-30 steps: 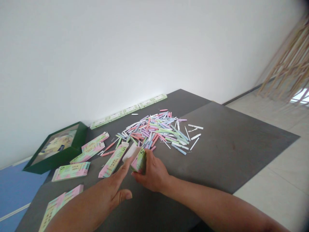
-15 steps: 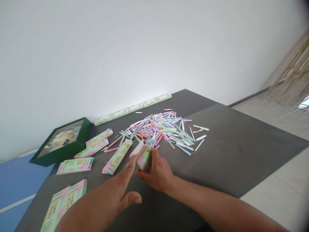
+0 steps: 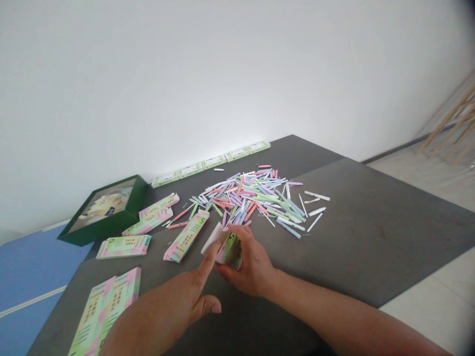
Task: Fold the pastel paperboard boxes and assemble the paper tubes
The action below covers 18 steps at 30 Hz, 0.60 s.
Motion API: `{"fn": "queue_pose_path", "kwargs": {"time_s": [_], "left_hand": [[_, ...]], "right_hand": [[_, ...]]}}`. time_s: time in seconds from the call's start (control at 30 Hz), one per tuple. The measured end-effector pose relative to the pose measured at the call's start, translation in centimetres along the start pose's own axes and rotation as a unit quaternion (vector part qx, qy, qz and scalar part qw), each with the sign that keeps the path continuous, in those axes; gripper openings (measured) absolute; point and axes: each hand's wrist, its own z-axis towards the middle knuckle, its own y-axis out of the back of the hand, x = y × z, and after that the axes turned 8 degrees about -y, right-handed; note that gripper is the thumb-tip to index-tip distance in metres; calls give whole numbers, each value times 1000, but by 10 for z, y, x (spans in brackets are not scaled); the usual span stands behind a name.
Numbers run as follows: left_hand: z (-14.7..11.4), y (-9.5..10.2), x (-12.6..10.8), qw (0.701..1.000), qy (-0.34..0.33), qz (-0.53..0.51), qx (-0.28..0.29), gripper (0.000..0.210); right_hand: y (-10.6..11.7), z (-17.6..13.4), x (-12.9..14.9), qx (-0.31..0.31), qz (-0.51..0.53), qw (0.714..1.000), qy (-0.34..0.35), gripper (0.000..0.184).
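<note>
My right hand grips a small pink-and-green cardboard box by its sides, one end facing up with its pale flaps folded out. Stretched toward that end, the index finger of my left hand touches or nearly touches the white flap; its thumb stands apart. Just left of the held box lies a similar pink-and-green box, its end flap raised. Beyond both hands spreads a heap of pastel pens and thin sticks. The inside of the held box is mostly hidden.
More boxes lie to the left, and two side by side are near the front. A green bin with bags in it stands at the table's left edge. Light-green packs line the wall. The grey table extends right.
The view has shifted slightly, so everything sits a little further right. My left index finger now points at the flap of the box, which my right hand still holds.
</note>
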Motion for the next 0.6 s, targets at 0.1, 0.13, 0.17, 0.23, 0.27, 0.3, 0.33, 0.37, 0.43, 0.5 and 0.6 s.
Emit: {"fn": "queue_pose_path", "kwargs": {"time_s": [0.1, 0.13, 0.17, 0.23, 0.27, 0.3, 0.33, 0.37, 0.43, 0.5, 0.6], "left_hand": [[0, 0, -2, 999, 24, 13, 19, 79], [-1, -1, -3, 999, 29, 17, 26, 78], [-1, -1, -3, 999, 31, 19, 31, 77], [-1, -1, -3, 999, 27, 16, 31, 75], [-1, -1, -3, 999, 24, 13, 27, 75], [0, 0, -3, 999, 23, 11, 24, 75], [0, 0, -3, 999, 21, 11, 22, 76], [0, 0, -3, 1000, 18, 11, 20, 76], [0, 1, -4, 1000, 14, 15, 17, 75], [0, 2, -6, 999, 18, 20, 18, 74], [-3, 4, -7, 999, 36, 24, 17, 73]], "right_hand": [[7, 6, -3, 10, 22, 999, 31, 71], [8, 7, -4, 9, 24, 999, 32, 68], [8, 7, -4, 6, 25, 999, 33, 66], [8, 7, -4, -2, 33, 999, 39, 63], [7, 7, -3, -8, 40, 998, 44, 63], [6, 7, -3, -12, 47, 998, 49, 62], [5, 6, -2, -15, 54, 997, 52, 62], [5, 6, -2, -18, 59, 997, 54, 62], [4, 6, -1, -20, 64, 996, 54, 62], [4, 7, -2, -24, 63, 996, 51, 62], [4, 6, -3, -35, 61, 997, 45, 59]]}}
